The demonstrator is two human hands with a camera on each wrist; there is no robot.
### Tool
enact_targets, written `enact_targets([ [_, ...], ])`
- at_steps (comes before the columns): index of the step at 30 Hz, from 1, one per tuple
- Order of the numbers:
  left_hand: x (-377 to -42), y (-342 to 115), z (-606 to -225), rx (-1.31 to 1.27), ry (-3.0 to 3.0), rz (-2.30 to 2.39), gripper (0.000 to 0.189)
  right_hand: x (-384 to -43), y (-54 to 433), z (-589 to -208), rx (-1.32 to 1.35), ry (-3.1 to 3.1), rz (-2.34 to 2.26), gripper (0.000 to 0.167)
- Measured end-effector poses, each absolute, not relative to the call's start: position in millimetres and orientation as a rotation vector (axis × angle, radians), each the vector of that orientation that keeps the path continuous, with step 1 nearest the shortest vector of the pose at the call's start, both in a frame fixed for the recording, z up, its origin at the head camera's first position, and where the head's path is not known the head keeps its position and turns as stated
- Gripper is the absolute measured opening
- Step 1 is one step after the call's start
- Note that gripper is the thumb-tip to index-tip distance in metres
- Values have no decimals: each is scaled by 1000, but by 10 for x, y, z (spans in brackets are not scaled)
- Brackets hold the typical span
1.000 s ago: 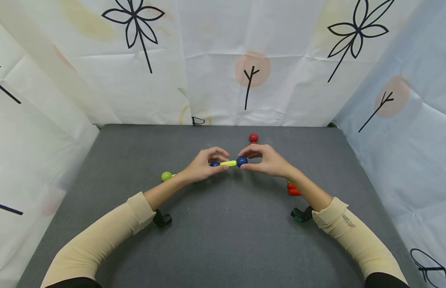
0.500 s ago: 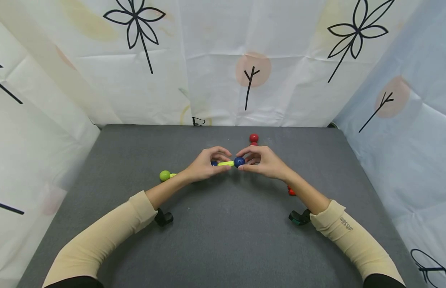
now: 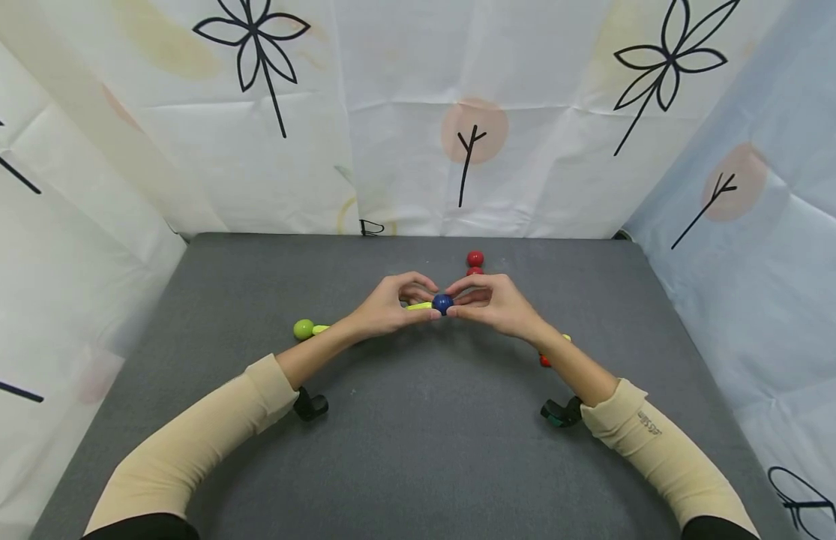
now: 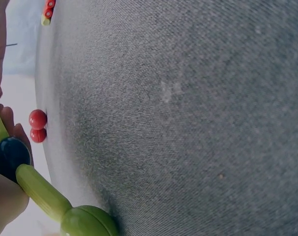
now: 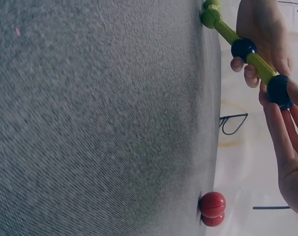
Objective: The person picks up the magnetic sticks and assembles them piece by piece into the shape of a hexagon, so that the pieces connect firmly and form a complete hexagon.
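Note:
A toy stick of balls and rods spans both hands, with its green ball (image 5: 211, 18), yellow-green rods (image 5: 261, 68) and two blue balls showing in the right wrist view. My left hand (image 3: 387, 307) grips the chain around the middle blue ball (image 4: 12, 157), which is hidden behind the fingers in the head view. With thumb and fingertips, my right hand (image 3: 495, 304) pinches the end blue ball (image 3: 442, 304). The left fingertips lie close beside that ball. Past the left forearm, the chain's green end sticks out to the left.
Two red balls (image 3: 474, 259) rest on the grey table (image 3: 418, 450) behind the right hand. Red pieces with a yellow-green part (image 4: 48, 10) lie partly behind the right forearm in the head view. Patterned white cloth (image 3: 391, 135) hangs along the table's back and sides.
The toy chain has slid left through the left hand, its green end reaching farther out. The right hand has followed with the end blue ball, closing the gap between the hands.

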State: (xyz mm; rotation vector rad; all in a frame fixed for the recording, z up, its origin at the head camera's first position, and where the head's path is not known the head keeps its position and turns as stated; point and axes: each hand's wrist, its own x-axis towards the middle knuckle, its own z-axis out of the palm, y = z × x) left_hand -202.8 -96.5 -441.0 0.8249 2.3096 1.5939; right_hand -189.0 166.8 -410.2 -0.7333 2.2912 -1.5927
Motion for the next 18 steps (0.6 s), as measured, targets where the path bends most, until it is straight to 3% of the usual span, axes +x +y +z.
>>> enact_targets([
  [18, -2011, -946, -4440, 858, 2299, 1563, 41, -1825, 2014, -4062, -727, 2381, -1623, 29],
])
